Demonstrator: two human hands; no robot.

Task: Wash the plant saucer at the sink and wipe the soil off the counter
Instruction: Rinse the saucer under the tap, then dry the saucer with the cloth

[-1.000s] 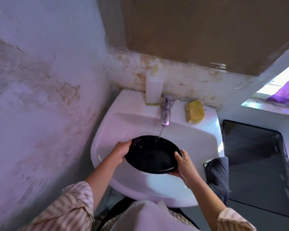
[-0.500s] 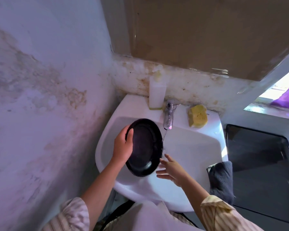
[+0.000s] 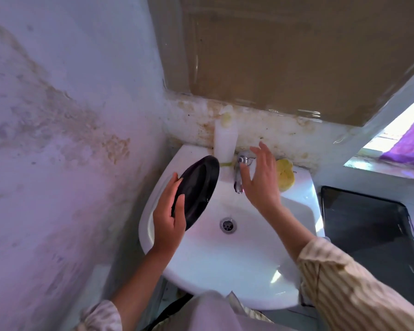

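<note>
Saucer: now tilted on edge over sink left rim, gripped by left hand. Right hand, released, fingers spread, reaches tap; rinsing likely ending.

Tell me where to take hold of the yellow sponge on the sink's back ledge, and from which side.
Pinch the yellow sponge across its lumpy sides, coming from above and the front. It lies flat on the sink ledge against the wall, just right of the right hand, so the back is blocked.
</note>
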